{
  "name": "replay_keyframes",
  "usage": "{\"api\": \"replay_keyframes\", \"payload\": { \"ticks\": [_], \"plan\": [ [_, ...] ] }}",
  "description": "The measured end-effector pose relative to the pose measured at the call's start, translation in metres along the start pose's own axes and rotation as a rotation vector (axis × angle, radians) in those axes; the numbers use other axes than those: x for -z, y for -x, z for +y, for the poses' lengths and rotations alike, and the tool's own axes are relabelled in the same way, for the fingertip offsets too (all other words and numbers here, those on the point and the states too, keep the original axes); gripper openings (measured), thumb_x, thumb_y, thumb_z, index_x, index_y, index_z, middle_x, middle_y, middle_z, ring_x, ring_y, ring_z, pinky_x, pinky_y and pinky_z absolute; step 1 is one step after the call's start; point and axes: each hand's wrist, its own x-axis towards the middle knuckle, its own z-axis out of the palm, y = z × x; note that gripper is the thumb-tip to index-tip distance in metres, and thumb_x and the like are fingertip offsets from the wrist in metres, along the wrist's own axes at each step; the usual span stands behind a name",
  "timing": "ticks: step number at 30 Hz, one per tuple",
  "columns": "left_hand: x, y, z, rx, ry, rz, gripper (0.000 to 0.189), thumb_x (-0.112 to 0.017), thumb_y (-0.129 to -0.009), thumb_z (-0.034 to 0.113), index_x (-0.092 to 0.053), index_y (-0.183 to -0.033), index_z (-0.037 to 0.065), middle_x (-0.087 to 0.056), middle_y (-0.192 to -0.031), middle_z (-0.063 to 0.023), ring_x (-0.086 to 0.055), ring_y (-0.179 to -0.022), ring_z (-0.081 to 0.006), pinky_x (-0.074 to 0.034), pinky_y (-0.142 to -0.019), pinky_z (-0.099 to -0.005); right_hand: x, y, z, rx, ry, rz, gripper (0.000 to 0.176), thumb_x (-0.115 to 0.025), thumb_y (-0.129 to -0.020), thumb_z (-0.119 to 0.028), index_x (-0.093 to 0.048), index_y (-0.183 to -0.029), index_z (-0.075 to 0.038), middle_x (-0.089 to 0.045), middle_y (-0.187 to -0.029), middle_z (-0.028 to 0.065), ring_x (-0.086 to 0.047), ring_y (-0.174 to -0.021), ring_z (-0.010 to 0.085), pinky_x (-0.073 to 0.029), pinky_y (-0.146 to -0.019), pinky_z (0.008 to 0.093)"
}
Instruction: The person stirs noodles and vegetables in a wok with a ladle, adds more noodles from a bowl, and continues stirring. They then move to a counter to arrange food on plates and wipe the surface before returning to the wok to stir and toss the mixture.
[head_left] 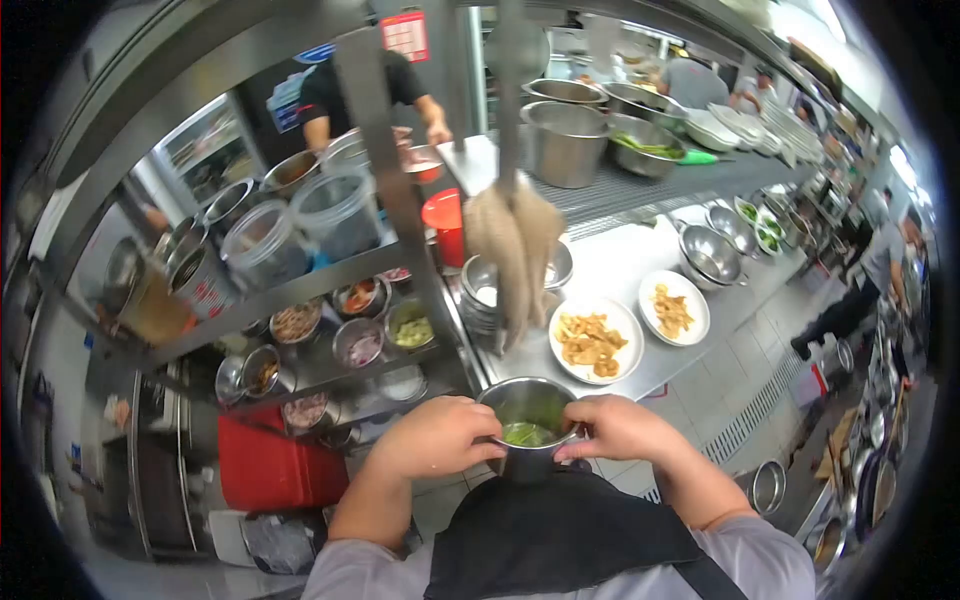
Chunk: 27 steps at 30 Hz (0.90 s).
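I hold a small steel pot (527, 400) close to my body, with green vegetable pieces (524, 433) lying in its bottom. My left hand (436, 436) grips the pot's left side and my right hand (620, 427) grips its right rim. Just beyond the pot, on the steel counter (620, 262), stands a white plate of fried pieces (594, 340), with a second white plate of fried food (673, 308) to its right. A stack of steel bowls (481, 292) sits behind the first plate.
A shelf frame post (385, 170) stands left of centre, with tubs and small bowls of ingredients (357, 340) on racks. Large steel pots (566, 140) sit on the upper shelf. A red bin (275, 465) is on the floor. Other people work at back and right.
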Motion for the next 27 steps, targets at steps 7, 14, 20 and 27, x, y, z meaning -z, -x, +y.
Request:
{"api": "replay_keyframes", "payload": {
  "ticks": [7, 14, 20, 27],
  "plan": [
    [0.008, -0.057, 0.025, -0.030, 0.274, 0.596, 0.039, -0.068, -0.082, 0.013, -0.060, -0.120, 0.006, -0.055, -0.129, -0.0140, -0.054, -0.119, -0.0288, -0.042, -0.099, -0.0370, 0.101, 0.028, 0.071, -0.256, -0.095, 0.270, 0.042, -0.083, -0.070, -0.035, -0.062, -0.086, -0.001, -0.060, -0.070, 0.0109, -0.058, -0.063, 0.0210, -0.046, -0.059, 0.0333],
    [0.075, -0.107, 0.033, -0.011, -0.062, 1.330, 0.030, -0.062, -0.079, 0.005, -0.060, -0.109, 0.000, -0.057, -0.118, -0.0149, -0.058, -0.095, -0.0209, -0.045, -0.085, -0.0325, 0.155, -0.046, 0.218, -0.450, 0.103, 0.544, 0.037, -0.076, -0.076, -0.032, -0.063, -0.091, -0.001, -0.068, -0.081, 0.0172, -0.066, -0.077, 0.0327, -0.050, -0.068, 0.0413],
    [0.120, -0.187, 0.014, 0.254, 0.003, 1.420, 0.062, -0.065, -0.085, 0.009, -0.032, -0.137, -0.002, -0.055, -0.116, -0.0125, -0.053, -0.111, -0.0221, -0.045, -0.090, -0.0364, 0.166, -0.137, 0.325, -0.416, 0.344, 0.448, 0.030, -0.061, -0.083, -0.031, -0.063, -0.095, -0.003, -0.068, -0.090, 0.0168, -0.065, -0.088, 0.0351, -0.051, -0.080, 0.0437],
    [0.104, -0.212, -0.002, 0.451, -0.055, 1.600, 0.054, -0.054, -0.092, 0.009, -0.026, -0.137, -0.004, -0.059, -0.092, -0.0111, -0.064, -0.074, -0.0188, -0.051, -0.072, -0.0316, 0.138, -0.202, 0.396, -0.324, 0.408, 0.419, 0.036, -0.043, -0.091, -0.030, -0.063, -0.110, -0.007, -0.064, -0.114, 0.0154, -0.062, -0.102, 0.0328, -0.050, -0.089, 0.0414]
  ]
}}
